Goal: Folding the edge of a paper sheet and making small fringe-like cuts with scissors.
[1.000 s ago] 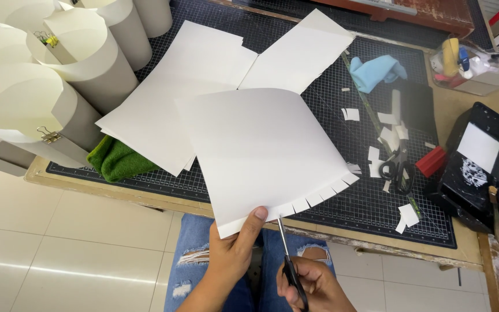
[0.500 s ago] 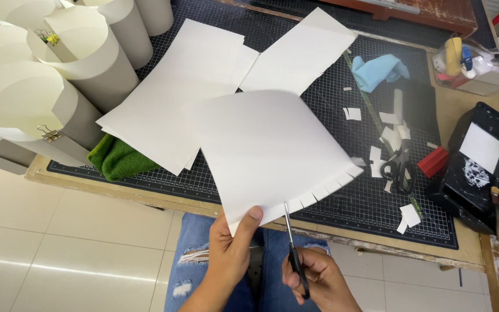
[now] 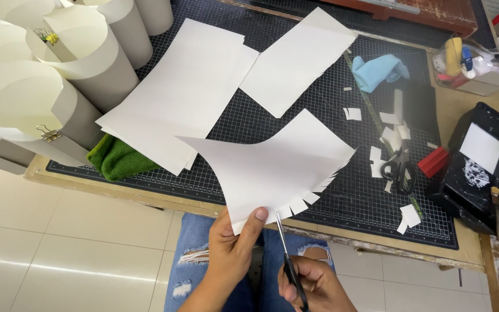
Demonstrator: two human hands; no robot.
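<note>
The left hand (image 3: 232, 248) pinches the fringed edge of a white sheet (image 3: 278, 167) held above the cutting mat (image 3: 342, 190) — thumb on top. The right hand (image 3: 313, 286) grips scissors (image 3: 287, 257), blades open at the sheet's edge, beside cut tabs.

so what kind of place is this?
Likely a paper-craft or model-making workbench. A gridded black cutting mat covers the table, rolled paper cylinders held with binder clips stand at the left, and the left hand holds a fringed white sheet while the right hand works scissors.
</note>
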